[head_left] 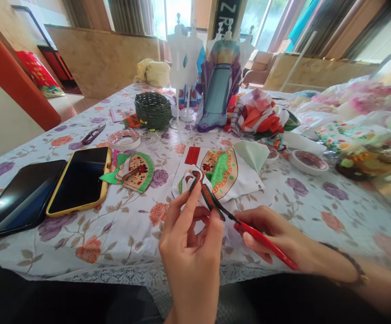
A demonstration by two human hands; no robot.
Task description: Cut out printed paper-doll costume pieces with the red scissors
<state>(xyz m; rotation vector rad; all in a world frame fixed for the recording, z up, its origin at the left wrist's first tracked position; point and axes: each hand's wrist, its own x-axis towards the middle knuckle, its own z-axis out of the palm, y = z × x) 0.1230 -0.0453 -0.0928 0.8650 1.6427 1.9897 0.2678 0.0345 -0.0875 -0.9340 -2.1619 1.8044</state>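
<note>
My left hand (190,243) pinches a small printed fabric piece (200,186), white with green, red and black trim, held up over the near table edge. In my right hand (276,238) are red-handled scissors (266,243), fingers wrapped round the handle, and the dark blades reach the lower edge of that piece. Just behind lies a white printed fabric sheet (225,173) with a red, orange and green pattern. A cut-out green and brown fabric piece (134,171) rests to the left on the floral tablecloth (114,225).
Two phones lie at the left: a black one (20,198) and a yellow-cased one (80,180). Farther back are small black snips (93,134), tape rolls (124,138), a dark woven basket (153,110), doll mannequins with a purple-blue dress (217,90), bunched fabrics (259,114) and plastic bags (361,121).
</note>
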